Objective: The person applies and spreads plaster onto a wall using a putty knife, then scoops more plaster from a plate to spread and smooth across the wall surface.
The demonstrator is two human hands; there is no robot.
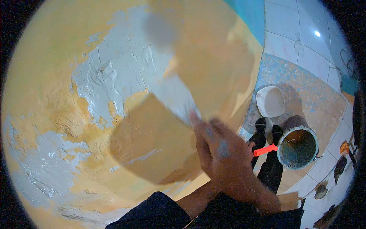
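My right hand [225,149], with grey smears on its back, is closed around a putty knife [176,97]. One finger stretches along the pale, putty-coated blade, and the handle is hidden in my grip. The blade's far end lies against a yellow wall [213,57], at the edge of a broad patch of wet grey-white putty [118,57]. My left forearm [200,196] passes beneath my right hand. Only a few fingertips of my left hand [250,148] show past the right hand; whatever they may hold is hidden.
At the right, a round bucket [297,147] stands near my feet, with an orange handle [265,150] jutting over its rim. A whitish square dish [270,101] lies on the speckled floor covering [324,103]. Dry leaves [339,168] lie on white tiles. More putty [49,164] covers the wall's lower left.
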